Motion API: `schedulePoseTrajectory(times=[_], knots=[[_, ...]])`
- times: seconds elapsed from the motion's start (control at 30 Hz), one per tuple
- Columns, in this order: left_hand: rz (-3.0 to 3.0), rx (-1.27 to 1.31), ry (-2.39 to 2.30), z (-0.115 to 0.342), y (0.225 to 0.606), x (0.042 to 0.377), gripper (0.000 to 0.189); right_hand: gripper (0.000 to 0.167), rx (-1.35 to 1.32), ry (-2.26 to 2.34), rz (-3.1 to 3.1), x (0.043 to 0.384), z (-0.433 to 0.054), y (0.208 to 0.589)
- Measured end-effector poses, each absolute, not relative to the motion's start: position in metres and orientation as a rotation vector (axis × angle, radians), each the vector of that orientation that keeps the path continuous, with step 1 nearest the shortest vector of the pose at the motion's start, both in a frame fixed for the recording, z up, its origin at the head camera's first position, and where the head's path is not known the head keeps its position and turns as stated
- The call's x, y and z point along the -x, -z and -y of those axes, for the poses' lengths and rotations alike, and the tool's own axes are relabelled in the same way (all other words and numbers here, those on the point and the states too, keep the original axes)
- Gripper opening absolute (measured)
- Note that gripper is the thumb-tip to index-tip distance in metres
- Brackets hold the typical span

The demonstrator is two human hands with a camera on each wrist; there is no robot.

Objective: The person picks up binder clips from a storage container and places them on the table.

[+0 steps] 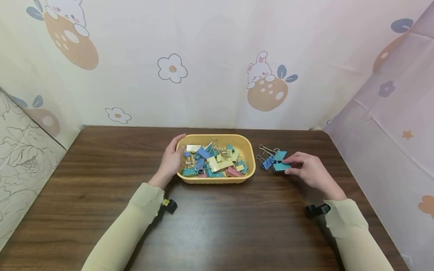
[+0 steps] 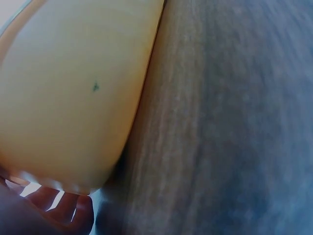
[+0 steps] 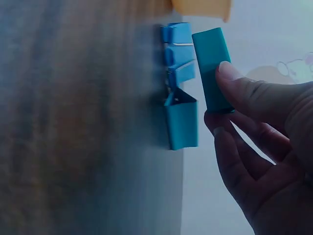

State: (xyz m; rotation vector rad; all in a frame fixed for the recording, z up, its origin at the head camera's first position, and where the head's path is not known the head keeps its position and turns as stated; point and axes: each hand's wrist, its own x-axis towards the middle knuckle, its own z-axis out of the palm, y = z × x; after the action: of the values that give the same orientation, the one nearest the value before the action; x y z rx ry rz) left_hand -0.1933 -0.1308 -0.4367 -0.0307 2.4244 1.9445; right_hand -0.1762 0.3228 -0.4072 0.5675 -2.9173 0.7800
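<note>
My left hand (image 1: 170, 160) grips the left end of a yellow plastic basket (image 1: 217, 180), thumb over the rim. In the left wrist view, fingers (image 2: 68, 210) curl round the basket's end wall (image 2: 83, 98). Inside the basket lies a heap of binder clips (image 1: 213, 162) in blue, teal, yellow and pink. To its right, my right hand (image 1: 310, 171) pinches a teal binder clip (image 3: 212, 71) between thumb and fingers, raised off the table in the right wrist view. Close by, another teal binder clip (image 3: 183, 122) and blue binder clips (image 1: 267, 163) lie on the table.
The dark wooden table (image 1: 237, 226) runs up to a patterned curtain (image 1: 210, 94) at the back. A similar curtain (image 1: 390, 113) hangs along the right side. A panel with line-drawn flowers (image 1: 23, 162) stands at the left.
</note>
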Motion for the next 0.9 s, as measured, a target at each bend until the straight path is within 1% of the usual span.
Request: schedulePoseTrajectory(times=[0.63, 0.9], knots=[[-2.431, 0.049, -1.949, 0.1303, 0.4386, 0.1934, 0.044, 0.025, -0.579, -0.723, 3.14, 0.178, -0.314, 0.4143], [-2.438, 0.042, -1.947, 0.1302, 0.4384, 0.1929, 0.044, 0.031, -0.579, -0.704, 3.144, 0.1768, -0.3135, 0.4085]])
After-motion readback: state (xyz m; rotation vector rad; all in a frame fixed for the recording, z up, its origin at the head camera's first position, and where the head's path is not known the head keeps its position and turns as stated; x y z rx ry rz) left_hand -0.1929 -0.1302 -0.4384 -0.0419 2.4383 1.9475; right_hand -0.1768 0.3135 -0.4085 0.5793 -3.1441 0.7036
